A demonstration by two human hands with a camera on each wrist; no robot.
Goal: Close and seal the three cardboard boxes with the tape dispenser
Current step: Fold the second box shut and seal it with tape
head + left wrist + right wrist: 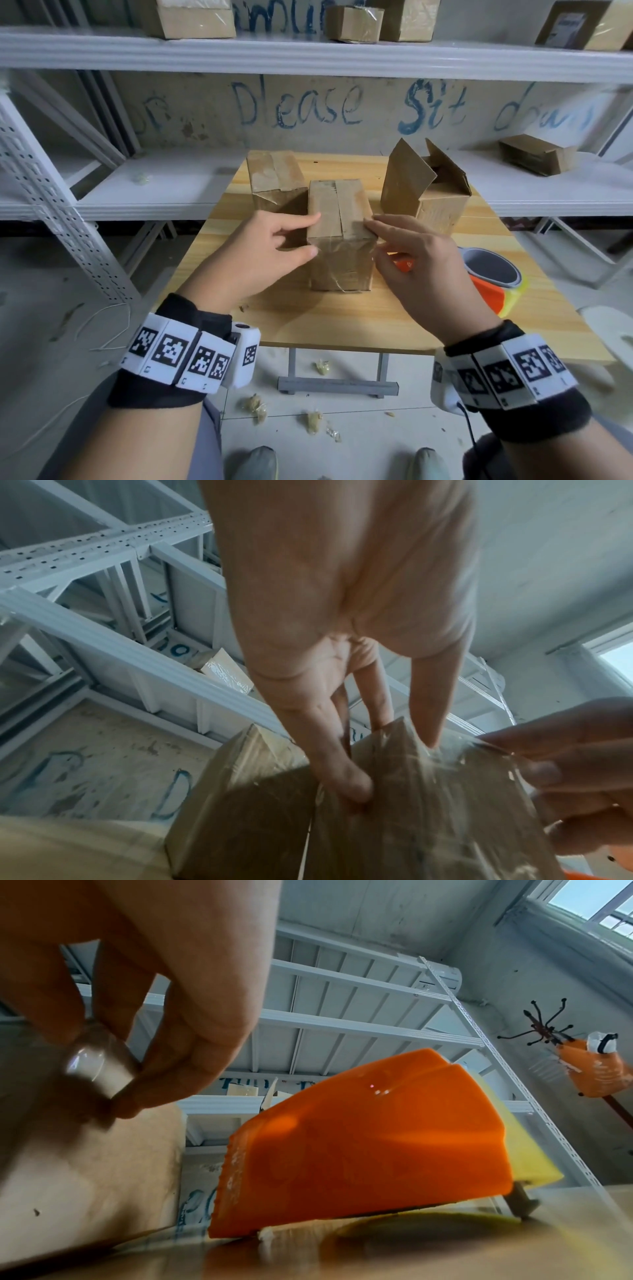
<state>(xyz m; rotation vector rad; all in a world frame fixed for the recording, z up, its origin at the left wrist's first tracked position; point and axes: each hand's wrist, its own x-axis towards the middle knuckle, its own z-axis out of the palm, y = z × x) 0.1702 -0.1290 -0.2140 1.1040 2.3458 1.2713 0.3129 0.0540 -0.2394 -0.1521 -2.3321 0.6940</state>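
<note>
- Progress: middle box (339,233) stands at the centre of the wooden table (342,318), flaps down, clear tape running over its top and down the near face; judged taped and now being smoothed.
- Left hand (270,253): fingers nearly straight, thumb pressing the near face, fingertips on the top left edge; nothing gripped.
- Right hand (424,270): fingers touch the top right edge; the wrist view shows fingertips pinching a glossy bit of tape (99,1066).
- Rear-left box (274,178): flaps down; a seal cannot be confirmed.
- Rear-right box (431,192): flaps upright, still open; closing and taping remain.
- Tape dispenser (493,277): orange, lying on the table just right of the right hand, unheld.
</note>
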